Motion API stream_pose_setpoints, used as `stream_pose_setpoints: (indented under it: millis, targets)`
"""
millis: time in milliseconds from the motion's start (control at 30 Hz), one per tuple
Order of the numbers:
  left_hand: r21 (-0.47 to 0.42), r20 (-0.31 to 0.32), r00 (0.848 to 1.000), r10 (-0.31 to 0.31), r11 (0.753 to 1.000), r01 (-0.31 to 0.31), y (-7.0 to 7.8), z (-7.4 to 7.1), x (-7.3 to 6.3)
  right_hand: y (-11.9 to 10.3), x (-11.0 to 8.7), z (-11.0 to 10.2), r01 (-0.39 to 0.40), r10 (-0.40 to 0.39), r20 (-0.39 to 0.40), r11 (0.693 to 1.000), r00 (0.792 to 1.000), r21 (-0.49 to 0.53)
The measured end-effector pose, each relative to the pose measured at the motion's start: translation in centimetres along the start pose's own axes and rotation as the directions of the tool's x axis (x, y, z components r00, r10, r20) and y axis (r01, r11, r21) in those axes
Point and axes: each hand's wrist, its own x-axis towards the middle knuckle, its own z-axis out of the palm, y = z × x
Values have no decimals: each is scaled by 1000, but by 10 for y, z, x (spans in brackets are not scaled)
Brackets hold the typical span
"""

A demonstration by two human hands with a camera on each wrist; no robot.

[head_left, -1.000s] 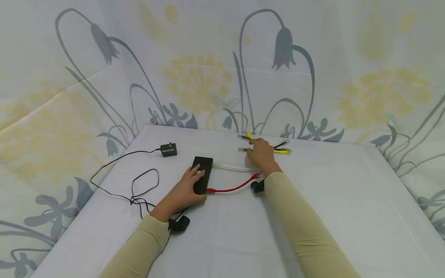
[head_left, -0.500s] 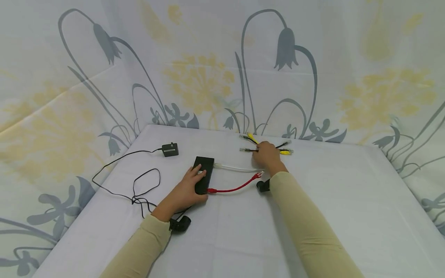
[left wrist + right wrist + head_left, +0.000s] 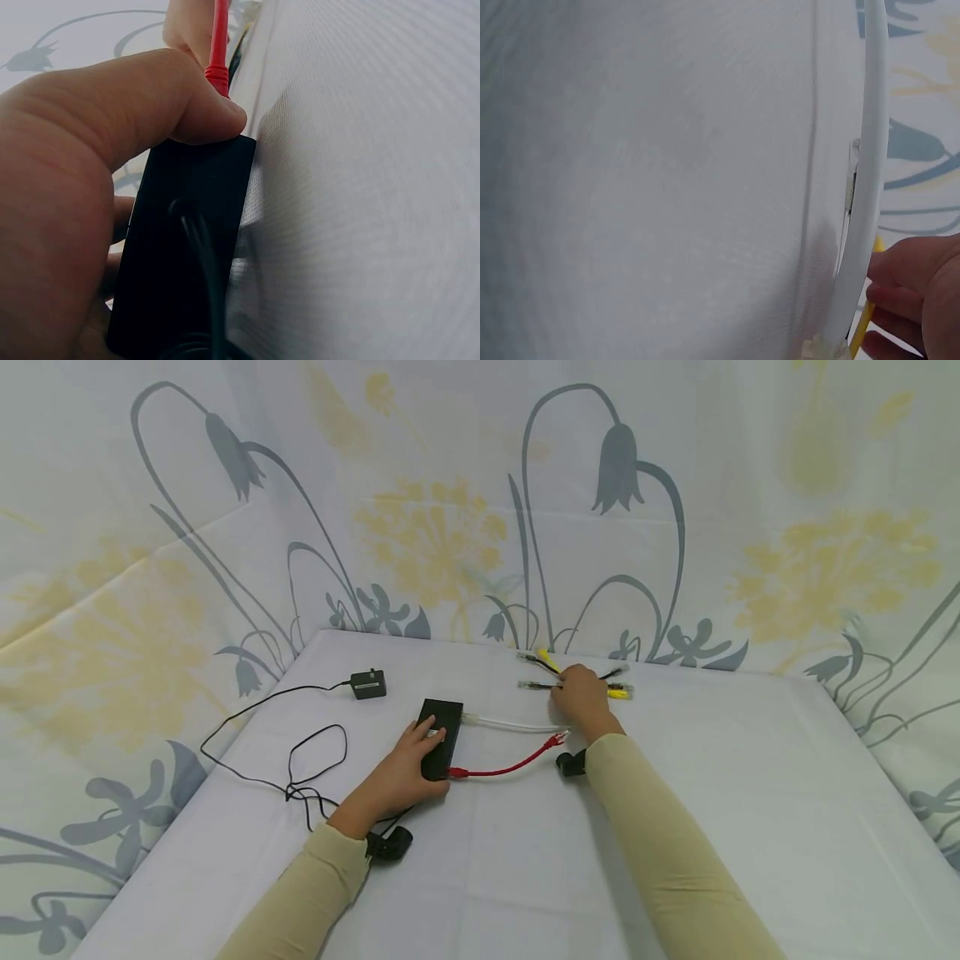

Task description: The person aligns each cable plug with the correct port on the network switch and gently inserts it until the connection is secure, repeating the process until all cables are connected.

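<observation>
My left hand [image 3: 401, 768] grips a black network switch [image 3: 435, 760], fingers over its top and thumb at its near corner. In the left wrist view the thumb presses the box [image 3: 195, 172] beside a red cable's plug boot [image 3: 217, 79]. The red network cable [image 3: 495, 772] and a white one [image 3: 510, 723] run from the box's right side, their other ends loose. At the back, my right hand [image 3: 583, 697] is over several short yellow and black network cables, hiding their middles. In the right wrist view its curled fingers hold a yellow cable [image 3: 861, 330].
A black power adapter [image 3: 368, 683] lies at the back left, its thin cord [image 3: 225, 718] looped across the table's left side. In the right wrist view the white cable [image 3: 870, 135] crosses in front. A flowered cloth [image 3: 450, 485] hangs behind the table [image 3: 675, 735].
My right hand has shifted slightly right and toward me along the short cables, uncovering more of their left ends and the red cable's loose plug. My left hand stays on the switch.
</observation>
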Motion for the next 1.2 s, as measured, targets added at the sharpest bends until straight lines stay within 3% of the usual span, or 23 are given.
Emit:
stream_pose_setpoints:
  millis: [533,1200]
  targets:
    - [5,-1,1000,3,1000,-3,1,0,1,5,-5,-6,77,-59,-146,989,988,127]
    - [0,1,1000,10,1000,-10,0,0,0,4,-9,-5,127,-126,-23,990,992,60]
